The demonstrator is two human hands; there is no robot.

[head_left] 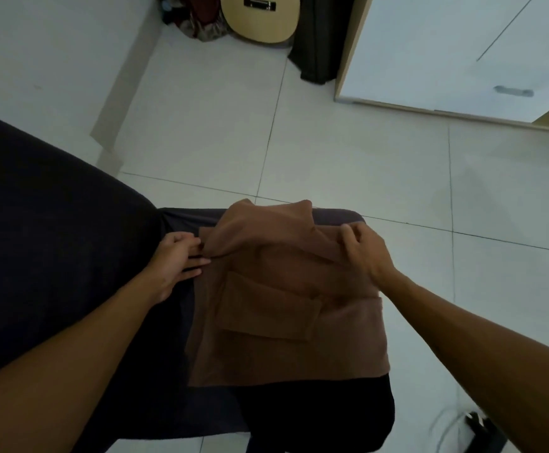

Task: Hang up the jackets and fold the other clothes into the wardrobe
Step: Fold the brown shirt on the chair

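On my far left lies a broad dark surface (pixel 38 223), a bed or sofa by the look of it, though I cannot tell which. My left hand (pixel 176 259) rests beside the left edge of the brown garment (pixel 286 305), fingers straight and flat, touching the cloth's edge and gripping nothing. The garment lies spread over a dark padded seat (pixel 332 416) in front of me, already doubled over in places: one panel is folded across its middle, and its upper part is bunched and lifted. My right hand (pixel 363 248) pinches that raised upper fold between thumb and curled fingers.

I judge the fold to be partway done: the sides look turned in, and the top still has to come down before the piece is compact enough to carry. The white wardrobe (pixel 456 50) stands well apart, across the tiled floor (pixel 332 148) at upper right, its doors looking closed, so putting away is still ahead. I see no jackets or other clothes clearly. An acoustic guitar (pixel 260 18) leans at the far wall.

No brand, label or writing is readable anywhere.
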